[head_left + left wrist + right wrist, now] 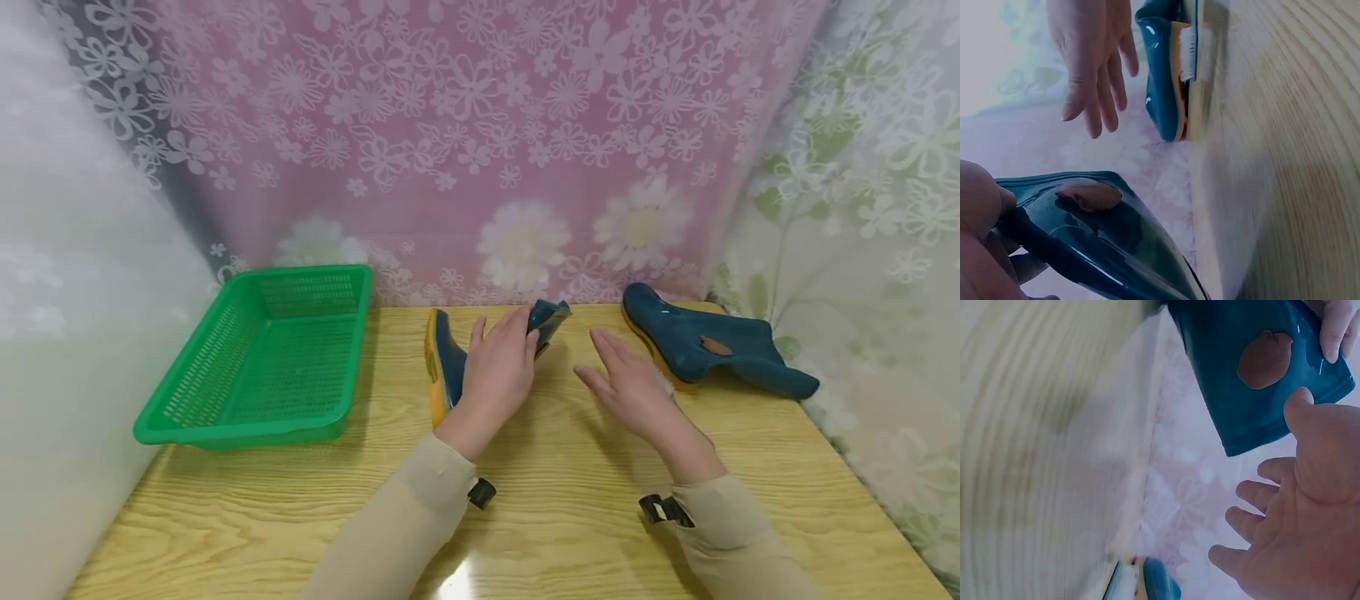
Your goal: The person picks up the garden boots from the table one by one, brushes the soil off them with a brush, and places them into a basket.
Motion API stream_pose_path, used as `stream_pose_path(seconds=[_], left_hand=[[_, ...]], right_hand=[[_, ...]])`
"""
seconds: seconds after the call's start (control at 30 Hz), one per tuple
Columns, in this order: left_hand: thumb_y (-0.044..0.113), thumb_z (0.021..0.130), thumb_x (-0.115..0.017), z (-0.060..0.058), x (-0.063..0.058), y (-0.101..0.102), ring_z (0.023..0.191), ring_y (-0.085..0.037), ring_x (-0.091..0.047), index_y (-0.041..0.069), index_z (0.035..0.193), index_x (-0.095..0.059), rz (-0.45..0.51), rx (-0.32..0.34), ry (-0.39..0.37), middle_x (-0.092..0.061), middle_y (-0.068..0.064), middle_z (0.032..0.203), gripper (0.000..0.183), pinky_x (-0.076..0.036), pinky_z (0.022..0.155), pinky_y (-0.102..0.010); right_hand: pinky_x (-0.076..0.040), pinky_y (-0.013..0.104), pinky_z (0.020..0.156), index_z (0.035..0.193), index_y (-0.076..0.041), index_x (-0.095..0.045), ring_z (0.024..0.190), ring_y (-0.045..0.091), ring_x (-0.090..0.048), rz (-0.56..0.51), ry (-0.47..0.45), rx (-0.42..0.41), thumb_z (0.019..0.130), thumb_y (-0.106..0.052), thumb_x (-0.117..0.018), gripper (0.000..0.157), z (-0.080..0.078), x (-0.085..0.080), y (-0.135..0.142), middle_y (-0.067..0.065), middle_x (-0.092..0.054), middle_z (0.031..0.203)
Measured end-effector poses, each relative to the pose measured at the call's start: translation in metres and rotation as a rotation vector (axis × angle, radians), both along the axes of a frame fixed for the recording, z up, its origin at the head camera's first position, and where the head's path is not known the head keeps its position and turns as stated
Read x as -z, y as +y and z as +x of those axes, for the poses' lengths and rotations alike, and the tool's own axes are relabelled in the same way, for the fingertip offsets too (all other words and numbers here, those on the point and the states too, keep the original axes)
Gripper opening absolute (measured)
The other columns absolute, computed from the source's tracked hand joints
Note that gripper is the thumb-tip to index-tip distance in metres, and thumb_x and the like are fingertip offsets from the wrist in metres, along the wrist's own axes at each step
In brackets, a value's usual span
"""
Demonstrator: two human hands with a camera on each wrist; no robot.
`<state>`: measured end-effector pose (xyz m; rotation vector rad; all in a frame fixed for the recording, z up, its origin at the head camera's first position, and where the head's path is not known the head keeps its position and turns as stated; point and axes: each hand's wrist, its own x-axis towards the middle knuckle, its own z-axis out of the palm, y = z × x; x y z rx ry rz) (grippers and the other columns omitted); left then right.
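My left hand [498, 367] grips a dark teal rain boot [452, 362] by its shaft, fingers curled at the top opening. The boot's yellow sole faces left in the head view. A brown patch [1266, 359] shows on its shaft. My right hand [633, 392] is held just right of that boot, fingers extended and nothing in them. Beyond it, a second rain boot [720, 337] lies on its side, also with a brown patch. A brush with white bristles [1187, 53] stands by its sole, mostly hidden behind my right hand in the head view.
A green plastic basket [351, 400] with perforated sides stands at the left of the wooden table [562, 517]. A pink flowered curtain [450, 167] hangs along the back edge, with pale patterned sheets at both sides.
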<state>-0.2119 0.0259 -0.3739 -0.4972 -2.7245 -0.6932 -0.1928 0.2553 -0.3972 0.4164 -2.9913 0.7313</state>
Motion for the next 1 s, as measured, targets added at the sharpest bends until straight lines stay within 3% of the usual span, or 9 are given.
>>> stream_pose_path(seconds=[0.27,0.63,0.77,1.0], left_hand=[[0.029,0.121,-0.048,0.007,0.002,-0.018,0.151,-0.022,-0.053,0.011,0.167,-0.048,0.079,0.039,0.007,-0.056,-0.005,0.164,0.05,-0.018,0.135,-0.053],[0.027,0.121,-0.048,0.011,0.002,-0.042,0.15,-0.029,-0.055,0.004,0.167,-0.045,0.146,0.116,-0.018,-0.058,-0.013,0.162,0.051,-0.016,0.135,-0.053],[0.026,0.121,-0.048,0.01,0.003,-0.047,0.149,-0.031,-0.055,0.003,0.166,-0.045,0.145,0.136,-0.013,-0.059,-0.015,0.161,0.051,-0.017,0.135,-0.053],[0.026,0.12,-0.049,0.01,0.002,-0.046,0.15,-0.031,-0.054,0.005,0.166,-0.046,0.135,0.163,-0.027,-0.058,-0.014,0.161,0.05,-0.017,0.135,-0.054]], right_hand=[[-0.016,0.075,0.127,0.178,-0.006,-0.011,0.165,0.054,-0.012,-0.13,-0.041,-0.004,0.12,-0.048,-0.047,0.081,-0.01,0.001,-0.013,0.029,-0.013,0.18],[-0.019,0.072,0.129,0.179,-0.009,-0.014,0.166,0.049,-0.014,-0.207,0.061,-0.052,0.121,-0.039,-0.048,0.073,-0.029,-0.01,-0.027,0.024,-0.014,0.182],[-0.019,0.074,0.128,0.178,-0.012,-0.021,0.166,0.049,-0.013,-0.212,0.065,-0.079,0.121,-0.038,-0.048,0.068,-0.035,-0.012,-0.034,0.022,-0.014,0.182],[-0.021,0.075,0.127,0.163,-0.003,-0.048,0.166,0.051,-0.013,-0.227,0.063,-0.084,0.122,-0.033,-0.045,0.051,-0.037,-0.011,-0.041,0.025,-0.017,0.181]])
